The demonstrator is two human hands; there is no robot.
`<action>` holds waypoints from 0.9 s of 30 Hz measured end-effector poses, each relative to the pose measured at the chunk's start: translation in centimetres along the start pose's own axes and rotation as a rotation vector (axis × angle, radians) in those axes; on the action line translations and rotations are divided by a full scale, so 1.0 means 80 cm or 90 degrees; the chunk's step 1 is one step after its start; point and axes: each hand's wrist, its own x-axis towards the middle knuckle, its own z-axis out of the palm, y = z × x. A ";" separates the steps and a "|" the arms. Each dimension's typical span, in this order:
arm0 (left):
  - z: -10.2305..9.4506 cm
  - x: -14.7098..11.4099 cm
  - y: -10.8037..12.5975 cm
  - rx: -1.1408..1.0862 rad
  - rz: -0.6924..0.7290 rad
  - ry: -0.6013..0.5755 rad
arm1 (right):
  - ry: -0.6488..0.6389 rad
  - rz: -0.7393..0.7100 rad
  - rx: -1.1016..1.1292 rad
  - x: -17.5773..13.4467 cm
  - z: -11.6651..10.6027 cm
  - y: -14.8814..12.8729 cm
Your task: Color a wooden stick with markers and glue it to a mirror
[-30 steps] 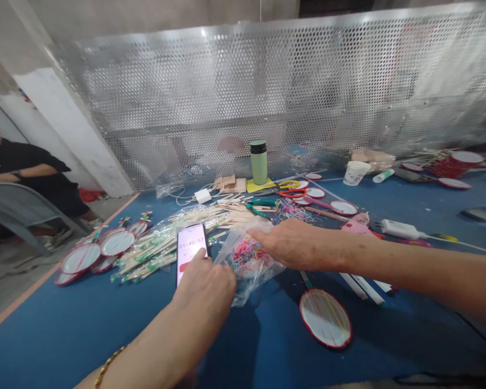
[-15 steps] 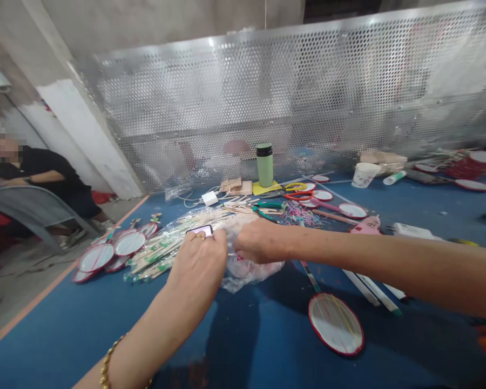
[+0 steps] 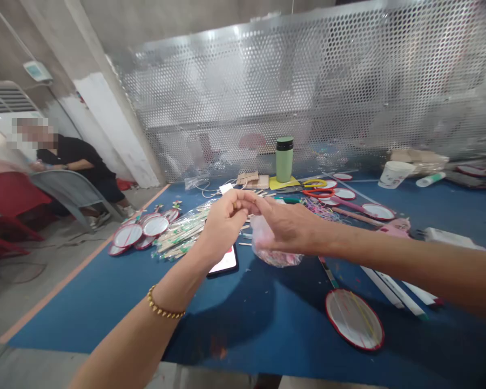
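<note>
My left hand (image 3: 225, 220) is closed, thumb and fingers pinched together. Its fingertips meet those of my right hand (image 3: 289, 222), and whatever lies between them is too small or hidden to make out. Beneath my right hand a clear plastic bag (image 3: 277, 257) with pinkish contents sits on the table, partly covered by that hand. Below my left wrist lies a phone (image 3: 225, 263) with its screen lit, partly hidden. Left of it are thin wooden sticks with green ends in clear wrapping (image 3: 182, 235).
On the blue table (image 3: 117, 302) lie several round red-rimmed fans (image 3: 128, 236), another round piece (image 3: 354, 319), scissors (image 3: 318, 189) and white strips (image 3: 400, 294). A green bottle (image 3: 284, 162) and paper cup (image 3: 395, 174) stand behind. Perforated metal sheeting (image 3: 210, 97) rises at the back. A person (image 3: 81, 154) sits left.
Both hands have lifted and come together at the fingertips. The plastic bag now looks more gathered, and more of the phone shows. The view has shifted left.
</note>
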 end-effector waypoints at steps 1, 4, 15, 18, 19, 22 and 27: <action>-0.001 0.002 -0.005 -0.006 -0.005 -0.003 | -0.004 0.025 -0.044 0.003 0.006 0.006; -0.007 0.008 -0.018 0.157 0.018 0.038 | -0.103 0.061 -0.103 0.011 0.004 0.033; 0.000 0.003 -0.043 0.585 0.125 -0.085 | 0.174 0.186 0.308 -0.011 -0.125 0.096; 0.001 0.005 -0.051 0.574 0.175 -0.064 | 0.257 0.202 0.327 -0.005 -0.150 0.111; 0.002 0.005 -0.052 0.563 0.183 -0.062 | 0.281 0.212 0.335 -0.003 -0.157 0.116; 0.006 0.004 -0.051 0.494 0.174 -0.070 | 0.323 0.216 0.447 0.006 -0.166 0.122; 0.021 -0.001 -0.037 0.302 0.055 -0.087 | 0.305 0.231 0.627 0.021 -0.156 0.093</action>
